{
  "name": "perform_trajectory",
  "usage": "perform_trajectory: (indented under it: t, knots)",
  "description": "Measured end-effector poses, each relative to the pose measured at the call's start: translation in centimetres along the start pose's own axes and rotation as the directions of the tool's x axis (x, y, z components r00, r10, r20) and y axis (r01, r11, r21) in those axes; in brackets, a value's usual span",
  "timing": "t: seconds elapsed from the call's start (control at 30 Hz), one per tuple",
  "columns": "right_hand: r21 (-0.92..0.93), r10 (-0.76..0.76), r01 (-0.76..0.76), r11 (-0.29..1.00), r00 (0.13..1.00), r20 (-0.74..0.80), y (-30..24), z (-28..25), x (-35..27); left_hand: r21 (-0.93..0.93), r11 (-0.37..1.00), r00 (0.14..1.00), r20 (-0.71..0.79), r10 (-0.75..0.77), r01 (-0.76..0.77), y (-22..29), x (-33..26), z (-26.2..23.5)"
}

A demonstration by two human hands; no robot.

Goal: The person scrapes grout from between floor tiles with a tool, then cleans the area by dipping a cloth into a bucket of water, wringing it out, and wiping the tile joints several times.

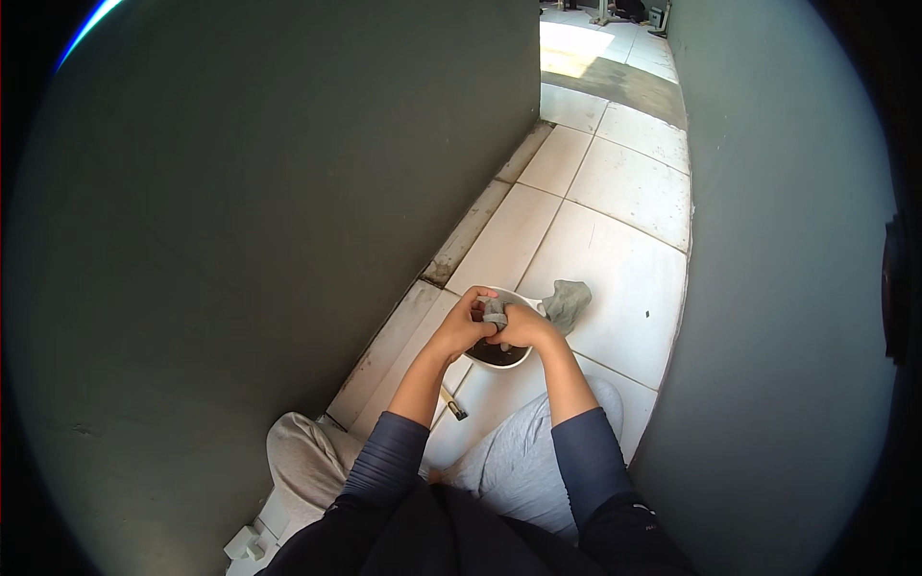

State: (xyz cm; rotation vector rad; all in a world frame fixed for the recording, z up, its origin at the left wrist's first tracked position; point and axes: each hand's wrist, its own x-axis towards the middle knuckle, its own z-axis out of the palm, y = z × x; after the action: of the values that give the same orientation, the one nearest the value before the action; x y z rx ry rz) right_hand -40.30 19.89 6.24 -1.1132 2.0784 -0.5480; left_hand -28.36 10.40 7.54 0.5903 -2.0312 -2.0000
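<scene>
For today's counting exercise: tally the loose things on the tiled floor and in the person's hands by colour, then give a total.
Grey: 2, the wrung cloth gripped by left hand and right hand, and the crumpled cloth
White: 1, the bowl
Dark: 1, the small tool
Total: 4

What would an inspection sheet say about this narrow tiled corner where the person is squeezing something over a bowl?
Surface: pale floor tiles, dusty along the left wall.
Job's things: white bowl with dark contents; grey cloth wrung over it.
Clutter: second grey rag beside bowl; small tool on floor.
Grips: left hand and right hand both closed on the cloth.
Cables: nothing seen.
Surroundings: dark grey walls both sides; sunlit tiles beyond.
</scene>
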Motion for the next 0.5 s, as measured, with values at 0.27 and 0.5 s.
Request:
perform_trajectory:
  t: [0.27,0.5]
  knots:
    - [0.301,-0.123,0.155,0.941,0.985,-0.123,2.0,0.0,1.1,-0.322,0.937,0.961,-0.189,-0.201,0.132,-2.2,0.5,-1.8]
    - [0.638,0.086,0.123,0.760,0.954,-0.287,1.1,2.0,2.1,-0.121,0.992,0.956,-0.294,-0.001,-0.036,-4.1,-0.1,1.7]
